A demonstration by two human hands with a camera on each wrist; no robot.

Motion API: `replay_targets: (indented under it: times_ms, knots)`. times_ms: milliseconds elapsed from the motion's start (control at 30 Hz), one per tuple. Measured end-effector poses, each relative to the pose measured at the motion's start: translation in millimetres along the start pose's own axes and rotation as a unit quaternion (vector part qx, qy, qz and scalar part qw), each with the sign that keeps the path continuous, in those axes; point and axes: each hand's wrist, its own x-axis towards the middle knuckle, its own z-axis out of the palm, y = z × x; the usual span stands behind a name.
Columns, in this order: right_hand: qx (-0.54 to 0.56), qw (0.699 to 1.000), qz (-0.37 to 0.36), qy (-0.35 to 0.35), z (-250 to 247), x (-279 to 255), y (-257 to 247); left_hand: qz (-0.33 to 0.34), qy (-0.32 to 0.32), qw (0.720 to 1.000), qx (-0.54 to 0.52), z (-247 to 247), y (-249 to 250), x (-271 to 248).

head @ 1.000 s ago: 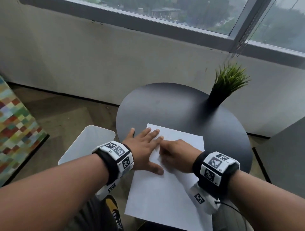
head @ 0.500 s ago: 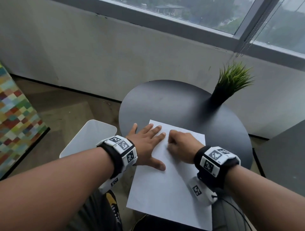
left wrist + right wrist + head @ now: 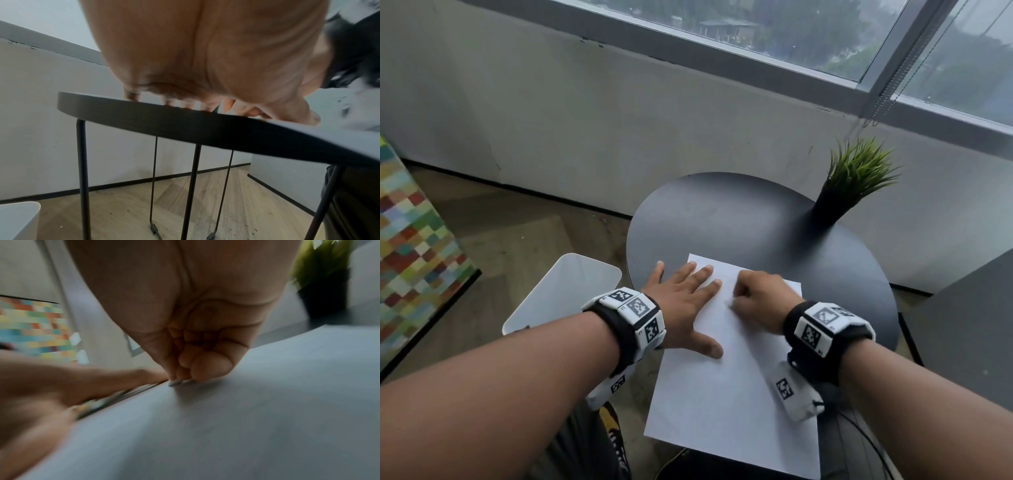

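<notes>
Paper (image 3: pixel 722 394), a plain white sheet, lay on the near part of the round dark bench (image 3: pixel 739 219), with its near end hanging out past the rim towards the person. The left hand (image 3: pixel 685 305) lay flat on the far left part of the sheet, palm down, fingers straight and spread. Its thumb pointed right across the paper, and its little finger rested on the bare bench top beside the sheet. Just to its right, the right hand (image 3: pixel 760 301) was curled into a fist that held nothing. In the right wrist view its fingertips (image 3: pixel 205 369) pressed down onto the sheet. The two hands were close together; whether they touched could not be told. Each wrist wore a black band (image 3: pixel 825 325) set with black-and-white marker tiles. A small potted plant (image 3: pixel 856 174) stood at the far right rim of the bench, well apart from the paper. On the floor (image 3: pixel 517 222) left of the bench stood a white bin (image 3: pixel 565 291), and farther left a panel (image 3: pixel 410 240) of many coloured squares.
</notes>
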Motion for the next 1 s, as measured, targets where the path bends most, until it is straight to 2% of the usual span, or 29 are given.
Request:
replay_targets:
  times_ms: [67, 133, 300, 467, 533, 667, 733, 800, 833, 867, 967, 1000]
  knots:
    - [0.028, 0.997, 0.068, 0.017, -7, 8, 20, -0.005, -0.001, 1.0, 0.0, -2, 2, -2]
    - [0.039, 0.996, 0.082, 0.011, -6, 10, 29, -0.011, 0.014, 1.0, -0.002, -6, 5, -2]
    - [0.015, 0.999, 0.038, -0.033, -3, -4, 23, -0.019, 0.102, 0.994, 0.027, -10, 6, -2]
    - [0.032, 0.994, -0.026, -0.101, 0, -13, 5, -0.013, 0.087, 0.995, 0.044, -3, 4, -1]
    - [0.009, 0.997, -0.046, -0.065, 1, -7, 3, -0.003, 0.078, 0.996, 0.045, -3, 4, -1]
    - [0.007, 1.0, 0.003, 0.024, -1, 7, 10, -0.003, 0.066, 0.997, 0.047, -6, 4, 0]
    - [-0.003, 0.999, -0.046, -0.011, 2, 2, 4, 0.004, 0.07, 0.997, 0.04, -5, 3, 0]
    - [-0.02, 0.989, -0.117, -0.087, 3, -7, -6, 0.013, 0.083, 0.996, 0.031, -3, 2, 1]
    - [-0.031, 0.986, -0.123, -0.107, 1, -7, -7, 0.014, 0.085, 0.996, 0.031, -3, 2, 1]
    - [-0.04, 0.988, -0.11, -0.098, -2, -2, -5, 0.011, 0.082, 0.996, 0.037, -3, 2, 1]
    - [-0.042, 0.999, -0.028, -0.008, -12, 15, 9, 0.0, 0.075, 0.996, 0.053, -4, 3, 1]
    - [-0.042, 0.999, -0.029, 0.008, -10, 15, 9, 0.0, 0.075, 0.996, 0.051, -4, 3, 1]
